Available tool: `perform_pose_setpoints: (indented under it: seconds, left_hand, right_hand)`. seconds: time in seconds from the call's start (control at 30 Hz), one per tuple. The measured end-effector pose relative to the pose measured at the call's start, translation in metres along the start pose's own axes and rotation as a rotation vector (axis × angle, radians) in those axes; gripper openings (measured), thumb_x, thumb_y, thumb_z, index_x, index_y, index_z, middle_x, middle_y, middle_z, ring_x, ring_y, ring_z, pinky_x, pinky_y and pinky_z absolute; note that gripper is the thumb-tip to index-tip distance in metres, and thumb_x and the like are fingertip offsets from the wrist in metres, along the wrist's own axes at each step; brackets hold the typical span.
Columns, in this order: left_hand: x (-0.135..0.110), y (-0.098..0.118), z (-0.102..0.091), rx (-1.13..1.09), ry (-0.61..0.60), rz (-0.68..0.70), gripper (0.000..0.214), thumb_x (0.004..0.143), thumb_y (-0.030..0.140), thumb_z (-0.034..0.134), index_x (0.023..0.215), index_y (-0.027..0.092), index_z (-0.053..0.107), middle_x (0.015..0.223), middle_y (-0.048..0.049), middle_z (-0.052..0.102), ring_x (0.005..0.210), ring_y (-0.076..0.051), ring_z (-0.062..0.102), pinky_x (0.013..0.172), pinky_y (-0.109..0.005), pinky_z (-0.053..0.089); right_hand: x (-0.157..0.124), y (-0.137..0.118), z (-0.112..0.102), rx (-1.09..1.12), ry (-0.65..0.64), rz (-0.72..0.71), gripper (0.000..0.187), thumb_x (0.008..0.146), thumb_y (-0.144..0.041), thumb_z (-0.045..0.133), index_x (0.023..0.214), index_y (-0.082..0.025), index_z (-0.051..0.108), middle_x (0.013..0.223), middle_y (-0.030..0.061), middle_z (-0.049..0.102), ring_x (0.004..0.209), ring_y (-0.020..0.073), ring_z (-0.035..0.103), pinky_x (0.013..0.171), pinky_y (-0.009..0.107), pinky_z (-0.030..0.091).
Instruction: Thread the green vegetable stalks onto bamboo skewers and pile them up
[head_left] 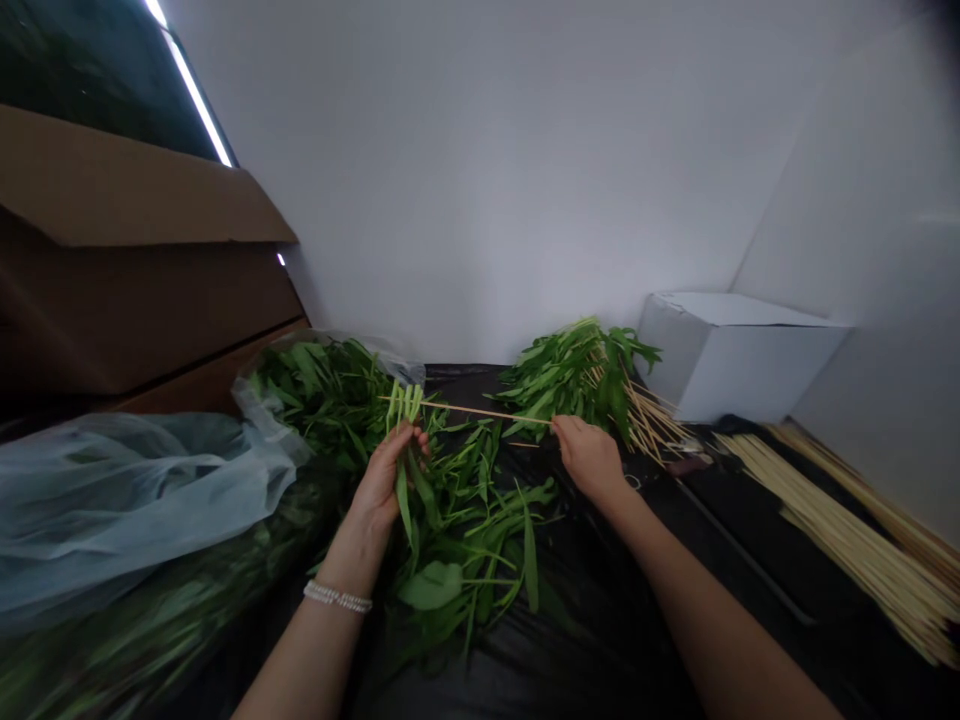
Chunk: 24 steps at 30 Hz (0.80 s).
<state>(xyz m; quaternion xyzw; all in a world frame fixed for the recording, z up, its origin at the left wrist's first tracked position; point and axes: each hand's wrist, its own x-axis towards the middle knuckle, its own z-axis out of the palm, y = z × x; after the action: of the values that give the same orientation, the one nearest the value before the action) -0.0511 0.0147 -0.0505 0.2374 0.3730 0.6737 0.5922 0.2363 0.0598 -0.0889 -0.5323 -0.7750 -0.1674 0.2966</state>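
My left hand [391, 462] is closed around several green leafy stems [406, 402], their pale cut ends pointing up and the leaves hanging below. A thin wooden skewer [487, 411] passes crosswise through or against these stem ends; its tip sticks out on the left. My right hand [589, 458] pinches the skewer's other end. Loose leafy stems [480, 560] lie spread on the black plastic sheet [600, 640] beneath and between my hands. Beyond my right hand rests a pile of skewered greens [577, 375], with bare skewer ends pointing right.
A clear plastic bag [150, 500] and more greens [322, 390] are at left, below a brown cardboard box [135, 290]. On the right stand a white box [735, 350] and long bundles of wooden skewers [847, 530]. A white wall [487, 180] closes off the back.
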Motion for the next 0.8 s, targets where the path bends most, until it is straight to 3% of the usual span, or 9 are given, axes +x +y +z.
perform_pose_setpoints:
  seconds: [0.1, 0.23, 0.4, 0.53, 0.8]
  left_hand:
    - [-0.003, -0.005, 0.002, 0.042, -0.065, 0.024, 0.022, 0.078, 0.022, 0.069, 0.100, 0.019, 0.067, 0.083, -0.0013, 0.071, 0.071, -0.012, 0.067, 0.064, -0.021, 0.055]
    - [-0.005, -0.008, 0.003, 0.092, -0.201, 0.016, 0.034, 0.083, 0.037, 0.064, 0.112, 0.021, 0.065, 0.112, -0.0066, 0.069, 0.096, -0.017, 0.066, 0.078, -0.026, 0.053]
    - [-0.005, -0.007, 0.003, 0.118, -0.207, -0.036, 0.032, 0.085, 0.037, 0.059, 0.112, 0.021, 0.066, 0.109, -0.0071, 0.069, 0.094, -0.015, 0.065, 0.077, -0.024, 0.051]
    - [-0.005, -0.008, 0.003, 0.113, -0.193, -0.051, 0.027, 0.085, 0.033, 0.059, 0.107, 0.019, 0.068, 0.104, -0.0074, 0.071, 0.089, -0.015, 0.066, 0.074, -0.023, 0.052]
    - [-0.005, -0.009, 0.004, 0.113, -0.176, -0.057, 0.024, 0.084, 0.028, 0.060, 0.102, 0.017, 0.070, 0.096, -0.0077, 0.072, 0.082, -0.014, 0.066, 0.071, -0.023, 0.052]
  right_hand:
    - [0.001, 0.006, 0.001, 0.112, 0.053, 0.175, 0.028, 0.098, -0.030, 0.038, 0.097, -0.020, 0.064, 0.088, 0.0031, 0.068, 0.067, 0.0125, 0.056, 0.059, 0.026, 0.027]
    - [0.004, 0.028, 0.003, 0.293, 0.130, 0.418, 0.026, 0.095, -0.030, 0.042, 0.097, -0.020, 0.065, 0.077, 0.0014, 0.069, 0.061, 0.0127, 0.055, 0.059, 0.025, 0.029]
    - [0.001, 0.067, 0.012, 0.308, 0.059, 0.702, 0.028, 0.091, -0.031, 0.044, 0.093, -0.019, 0.069, 0.069, 0.0034, 0.068, 0.062, 0.0165, 0.054, 0.059, 0.027, 0.029]
    - [-0.004, 0.083, 0.019, 0.295, 0.033, 0.741, 0.029, 0.087, -0.030, 0.046, 0.089, -0.017, 0.072, 0.062, 0.0058, 0.066, 0.063, 0.0191, 0.054, 0.059, 0.028, 0.030]
    - [-0.005, 0.081, 0.014, 0.211, 0.028, 0.806, 0.033, 0.089, -0.031, 0.043, 0.101, -0.019, 0.070, 0.080, 0.0103, 0.067, 0.069, 0.0213, 0.055, 0.063, 0.031, 0.033]
